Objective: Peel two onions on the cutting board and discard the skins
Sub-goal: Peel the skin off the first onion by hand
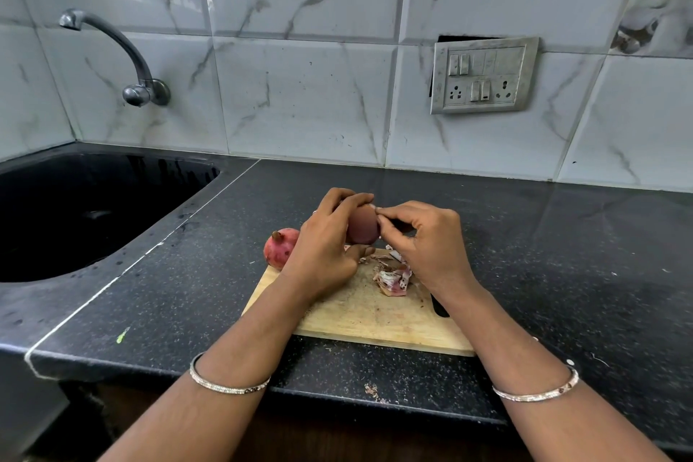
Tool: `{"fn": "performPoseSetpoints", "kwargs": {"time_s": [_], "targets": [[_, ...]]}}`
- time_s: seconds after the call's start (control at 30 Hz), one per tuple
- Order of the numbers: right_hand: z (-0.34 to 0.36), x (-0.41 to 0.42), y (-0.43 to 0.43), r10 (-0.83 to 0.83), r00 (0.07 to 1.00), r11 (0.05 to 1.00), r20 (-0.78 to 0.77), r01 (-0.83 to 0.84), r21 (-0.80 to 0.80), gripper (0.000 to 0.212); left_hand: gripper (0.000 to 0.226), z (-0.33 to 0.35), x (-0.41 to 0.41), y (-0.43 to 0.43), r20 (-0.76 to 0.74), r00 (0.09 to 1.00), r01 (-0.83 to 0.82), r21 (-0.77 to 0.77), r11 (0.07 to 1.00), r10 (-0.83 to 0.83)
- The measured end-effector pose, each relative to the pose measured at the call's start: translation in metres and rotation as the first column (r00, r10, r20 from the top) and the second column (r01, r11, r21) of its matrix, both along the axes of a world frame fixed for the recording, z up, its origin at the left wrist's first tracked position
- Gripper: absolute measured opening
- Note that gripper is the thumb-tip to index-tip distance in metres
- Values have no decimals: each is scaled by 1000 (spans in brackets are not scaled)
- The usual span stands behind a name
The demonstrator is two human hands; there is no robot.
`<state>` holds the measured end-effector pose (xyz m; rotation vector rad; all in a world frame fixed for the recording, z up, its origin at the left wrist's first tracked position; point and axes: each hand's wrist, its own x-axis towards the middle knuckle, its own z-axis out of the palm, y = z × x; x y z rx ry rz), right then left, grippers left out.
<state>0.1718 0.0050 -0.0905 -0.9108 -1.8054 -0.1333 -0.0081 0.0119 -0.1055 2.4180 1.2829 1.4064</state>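
My left hand (pixel 325 249) wraps around a smooth red onion (pixel 362 228) just above the far edge of the cutting board (pixel 375 317), steadying it so my right hand (pixel 431 248) can pinch skin at its top. Loose skins (pixel 392 277) lie on the board below, likely gathered for discarding. The second onion (pixel 279 248), unpeeled, sits at the board's far left corner on the bench (pixel 562 255).
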Motion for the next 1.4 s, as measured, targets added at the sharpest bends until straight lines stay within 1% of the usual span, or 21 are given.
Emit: {"fn": "performPoseSetpoints", "kwargs": {"time_s": [0.1, 0.2, 0.27, 0.33, 0.43, 0.57, 0.77, 0.83, 0.9, 0.97, 1.1, 1.17, 1.23, 1.3, 1.4], "targets": [[-1, -2, -1, -45, 998, 999, 47, 43, 31, 9, 73, 0, 0, 0, 4, 1000, 8, -2, 1000, -8], [0, -6, -3, -128, 985, 987, 115, 116, 111, 9, 72, 0, 0, 0, 7, 1000, 19, 4, 1000, -19], [1, -8, -4, -170, 976, 976, 135, 149, 158, 10, 72, 1, 0, -2, 11, 1000, 21, 1, 1000, -21], [1, -8, -4, -189, 973, 971, 136, 165, 170, 9, 72, 1, 1, -3, 13, 1000, 23, -1, 1000, -23], [0, -6, -3, -177, 979, 979, 100, 164, 125, 4, 71, 2, 2, -5, 13, 1000, 21, -6, 1000, -21], [0, -3, -1, -162, 986, 986, 27, 161, 45, 4, 69, 3, 3, -6, 42, 998, 44, 1, 999, -44], [1, 6, 4, -206, 978, 978, -40, 205, -29, 4, 70, 4, 3, -4, 102, 992, 69, 6, 998, -69], [2, 8, 3, -182, 981, 983, -63, 179, -50, 4, 68, 4, 4, -4, 95, 993, 75, 0, 997, -74], [4, 7, 1, -141, 987, 989, -80, 136, -61, 11, 68, 3, 4, -4, 94, 993, 76, -6, 997, -75], [5, 5, -1, -101, 993, 993, -65, 96, -65, 15, 67, 2, 3, -3, 102, 992, 76, -9, 997, -75], [6, 3, -2, -69, 997, 996, -40, 67, -60, 7, 66, 1, 3, -3, 102, 992, 74, -13, 997, -72], [6, 4, -2, -75, 997, 996, -22, 74, -59, 13, 66, 1, 2, -3, 102, 993, 68, -15, 998, -66], [6, 3, -2, -63, 998, 995, -23, 62, -74, 12, 66, 2, 2, -3, 99, 993, 66, -17, 998, -64], [6, 2, -3, -39, 998, 994, -53, 34, -101, 9, 66, 2, 2, -4, 97, 993, 71, -15, 997, -69], [7, 3, -2, -4, 990, 986, -141, -20, -168, 11, 67, 2, 2, -3, 93, 993, 70, -8, 997, -69]]}}
